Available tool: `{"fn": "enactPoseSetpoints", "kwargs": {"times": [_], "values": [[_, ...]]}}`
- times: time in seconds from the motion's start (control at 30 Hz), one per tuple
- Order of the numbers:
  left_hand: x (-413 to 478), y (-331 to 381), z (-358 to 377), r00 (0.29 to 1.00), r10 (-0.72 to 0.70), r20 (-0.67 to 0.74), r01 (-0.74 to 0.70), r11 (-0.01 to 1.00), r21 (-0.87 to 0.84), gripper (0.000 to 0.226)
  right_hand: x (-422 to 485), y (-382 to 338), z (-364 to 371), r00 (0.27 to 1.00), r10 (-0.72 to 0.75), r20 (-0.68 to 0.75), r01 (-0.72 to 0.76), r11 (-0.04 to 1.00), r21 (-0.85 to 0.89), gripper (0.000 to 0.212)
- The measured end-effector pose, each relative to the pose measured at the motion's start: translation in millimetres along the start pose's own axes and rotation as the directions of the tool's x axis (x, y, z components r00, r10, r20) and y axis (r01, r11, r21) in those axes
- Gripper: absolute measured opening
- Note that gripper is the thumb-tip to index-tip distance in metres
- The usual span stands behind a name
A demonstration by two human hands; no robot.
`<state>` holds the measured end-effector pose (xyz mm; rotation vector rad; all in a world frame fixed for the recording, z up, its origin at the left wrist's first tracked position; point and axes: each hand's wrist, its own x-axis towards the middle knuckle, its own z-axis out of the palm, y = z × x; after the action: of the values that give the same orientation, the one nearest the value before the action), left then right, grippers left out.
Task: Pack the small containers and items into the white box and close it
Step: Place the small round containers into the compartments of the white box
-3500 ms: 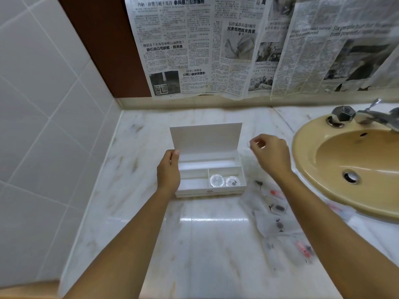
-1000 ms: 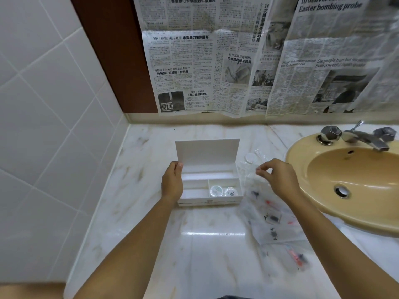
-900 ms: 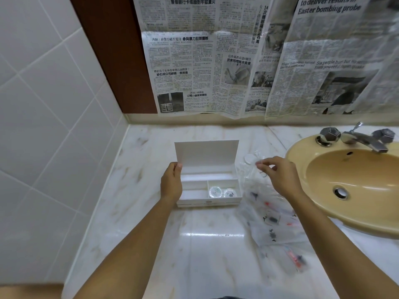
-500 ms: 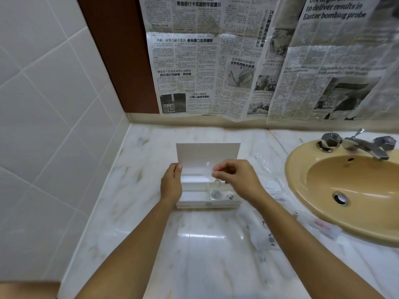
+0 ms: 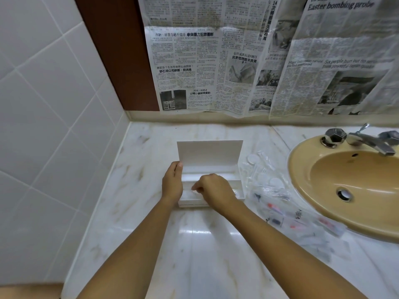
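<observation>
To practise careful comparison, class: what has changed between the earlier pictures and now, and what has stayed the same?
The right hand left the clear packets beside the sink and moved left, over the white box, apparently pinching a small clear item taken from them; it now dips into the box. The left hand still holds the box's left edge; the lid stays upright.

We saw a plain white box (image 5: 209, 154) on a white marble counter (image 5: 140, 212) veined with tan, a mustard-yellow sink (image 5: 300, 169), pale grey-white wall tiles (image 5: 43, 115), a reddish-brown panel (image 5: 116, 61), black-and-white newspaper (image 5: 205, 61), and clear packets (image 5: 274, 210) flecked red and black.
</observation>
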<state>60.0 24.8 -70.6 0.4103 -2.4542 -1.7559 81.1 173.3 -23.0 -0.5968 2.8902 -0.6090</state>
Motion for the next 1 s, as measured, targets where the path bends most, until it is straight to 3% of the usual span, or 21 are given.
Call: {"fn": "enactPoseSetpoints", "kwargs": {"times": [0.13, 0.23, 0.4, 0.47, 0.6, 1.0], "values": [[0.7, -0.9, 0.3, 1.000, -0.004, 0.006, 0.004, 1.000, 0.004, 0.027, -4.5, 4.8, -11.4, 0.993, 0.040, -0.115, -0.028, 0.994, 0.106, 0.024], [0.8, -1.3, -0.1, 1.000, 0.001, 0.006, -0.001, 1.000, 0.009, 0.027, -13.6, 24.0, -33.1, 0.966, 0.127, -0.224, -0.082, 0.977, 0.199, 0.020], [0.8, -1.8, -0.4, 1.000, 0.011, 0.009, -0.011, 1.000, 0.009, 0.027, -38.6, 81.2, -57.6, 0.911, 0.298, -0.286, -0.235, 0.944, 0.233, 0.016], [0.7, -1.3, -0.5, 1.000, 0.017, 0.011, -0.017, 1.000, 0.011, 0.028, -49.9, 108.7, -61.0, 0.893, 0.370, -0.258, -0.330, 0.925, 0.186, 0.016], [0.3, 0.0, 0.0, 1.000, 0.015, 0.002, -0.015, 1.000, 0.023, 0.028, -64.5, 145.6, -56.9, 0.878, 0.475, -0.066, -0.475, 0.880, 0.010, 0.029], [-0.9, 1.2, 0.7, 1.000, -0.005, -0.017, 0.006, 1.000, 0.026, 0.027, -58.9, 144.8, -50.4, 0.880, 0.434, -0.194, -0.428, 0.901, 0.074, 0.002]]}}
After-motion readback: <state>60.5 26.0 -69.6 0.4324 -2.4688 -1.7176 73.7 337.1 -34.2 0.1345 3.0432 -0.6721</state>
